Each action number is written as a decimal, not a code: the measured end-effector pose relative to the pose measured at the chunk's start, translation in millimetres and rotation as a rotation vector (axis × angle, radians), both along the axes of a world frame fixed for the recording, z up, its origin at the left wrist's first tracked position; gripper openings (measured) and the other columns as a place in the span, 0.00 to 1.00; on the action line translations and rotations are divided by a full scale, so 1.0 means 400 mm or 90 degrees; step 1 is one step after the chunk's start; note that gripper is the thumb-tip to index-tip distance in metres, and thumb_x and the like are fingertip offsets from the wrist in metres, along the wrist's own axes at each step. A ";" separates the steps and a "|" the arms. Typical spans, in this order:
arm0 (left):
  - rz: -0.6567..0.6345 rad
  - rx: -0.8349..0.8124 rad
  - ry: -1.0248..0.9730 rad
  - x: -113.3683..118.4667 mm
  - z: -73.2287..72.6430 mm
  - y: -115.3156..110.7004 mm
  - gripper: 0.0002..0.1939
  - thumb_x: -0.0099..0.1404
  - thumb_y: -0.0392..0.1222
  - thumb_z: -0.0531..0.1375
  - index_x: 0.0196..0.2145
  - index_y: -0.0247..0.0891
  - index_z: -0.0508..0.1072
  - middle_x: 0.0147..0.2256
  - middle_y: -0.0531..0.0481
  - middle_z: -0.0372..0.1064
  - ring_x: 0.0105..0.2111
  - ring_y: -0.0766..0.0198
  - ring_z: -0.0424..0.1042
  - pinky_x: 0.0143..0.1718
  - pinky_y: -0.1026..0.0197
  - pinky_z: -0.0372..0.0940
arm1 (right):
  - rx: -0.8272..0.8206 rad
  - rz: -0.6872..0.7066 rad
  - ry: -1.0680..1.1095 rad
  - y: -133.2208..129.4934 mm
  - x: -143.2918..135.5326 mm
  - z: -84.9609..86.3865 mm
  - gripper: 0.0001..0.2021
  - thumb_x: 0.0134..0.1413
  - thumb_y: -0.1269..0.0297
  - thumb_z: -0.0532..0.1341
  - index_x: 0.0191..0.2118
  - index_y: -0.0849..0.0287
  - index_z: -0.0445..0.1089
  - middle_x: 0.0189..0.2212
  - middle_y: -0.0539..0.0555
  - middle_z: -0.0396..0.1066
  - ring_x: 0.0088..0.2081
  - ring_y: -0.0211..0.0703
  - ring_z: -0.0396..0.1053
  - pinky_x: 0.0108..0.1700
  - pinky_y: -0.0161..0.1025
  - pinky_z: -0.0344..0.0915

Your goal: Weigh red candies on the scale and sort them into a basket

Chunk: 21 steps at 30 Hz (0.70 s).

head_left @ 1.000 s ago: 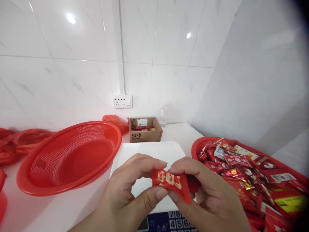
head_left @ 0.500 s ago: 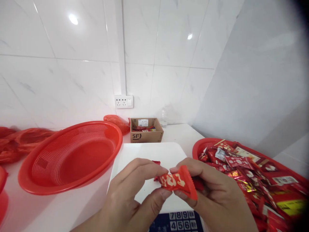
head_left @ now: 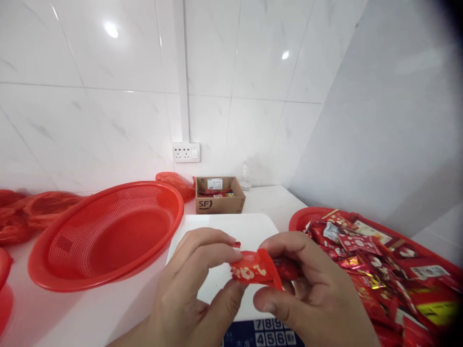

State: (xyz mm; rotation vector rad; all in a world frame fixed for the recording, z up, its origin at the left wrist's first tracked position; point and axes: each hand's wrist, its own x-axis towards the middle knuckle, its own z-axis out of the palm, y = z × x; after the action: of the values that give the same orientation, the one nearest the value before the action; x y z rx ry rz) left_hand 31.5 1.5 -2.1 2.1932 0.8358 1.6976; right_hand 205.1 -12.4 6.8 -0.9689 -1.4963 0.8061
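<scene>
My left hand (head_left: 202, 279) pinches a small red wrapped candy (head_left: 251, 270) with pale lettering by its left end, between thumb and fingers. The wrapper's crimped right end points toward my right hand (head_left: 307, 284). There the thumb stands apart from the forefinger, while the curled fingers hold a darker red wrapped candy (head_left: 287, 269), partly hidden behind the lettered one. Both hands hover over the white pan of a scale (head_left: 220, 224). A scrap of another red wrapper (head_left: 237, 245) shows behind my left fingertips; whether it is held or lies on the pan I cannot tell.
A red basket (head_left: 300, 217) heaped with wrapped sweets stands right. On the left is a large red perforated basket (head_left: 47, 282), with red plastic bags (head_left: 50, 207) behind it. A cardboard box (head_left: 220, 205) and a clear bottle (head_left: 246, 178) stand by the wall.
My right thumb and forefinger have parted from the lettered candy, which has shifted slightly left in my left hand. More of the darker candy in my right fingers shows.
</scene>
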 end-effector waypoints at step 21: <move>0.020 0.105 0.094 0.007 0.019 0.011 0.08 0.63 0.30 0.61 0.40 0.39 0.74 0.32 0.49 0.78 0.38 0.57 0.76 0.44 0.59 0.72 | 0.168 -0.114 -0.084 -0.025 -0.039 0.006 0.16 0.63 0.69 0.54 0.23 0.56 0.59 0.19 0.45 0.57 0.21 0.35 0.54 0.23 0.36 0.52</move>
State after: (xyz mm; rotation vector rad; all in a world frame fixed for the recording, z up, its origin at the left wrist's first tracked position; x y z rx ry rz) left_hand 34.3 6.0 5.7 2.4527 0.7941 1.6896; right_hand 189.5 -22.5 9.0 -0.9535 -1.5584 0.4107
